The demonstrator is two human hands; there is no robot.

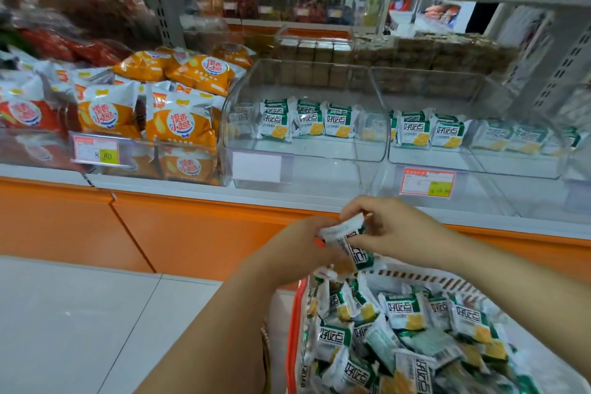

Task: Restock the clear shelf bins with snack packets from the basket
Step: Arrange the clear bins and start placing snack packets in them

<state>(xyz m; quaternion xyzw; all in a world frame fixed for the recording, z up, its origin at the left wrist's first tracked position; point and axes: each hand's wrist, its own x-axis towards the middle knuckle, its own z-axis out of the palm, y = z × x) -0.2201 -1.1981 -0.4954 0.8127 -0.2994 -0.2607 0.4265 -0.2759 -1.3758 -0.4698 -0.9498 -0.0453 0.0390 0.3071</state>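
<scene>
Status: left hand [297,246] and right hand [395,230] fingers [359,205] both pinch green-white 好吃点 packets [347,235] above the basket [293,329]; price tag [96,150] on orange-snack bin [144,166] reads 8.80.

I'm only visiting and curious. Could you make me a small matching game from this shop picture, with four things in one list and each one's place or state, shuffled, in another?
Things:
1. basket
2. orange snack bags
3. held packets
4. middle clear bin

Places or states:
A. held between the left hand and the right hand
B. only one row of green-and-white packets inside
C. low on the right, heaped with green-and-white packets
D. piled high behind the 8.80 price tag

Pairs: 1-C, 2-D, 3-A, 4-B
</scene>
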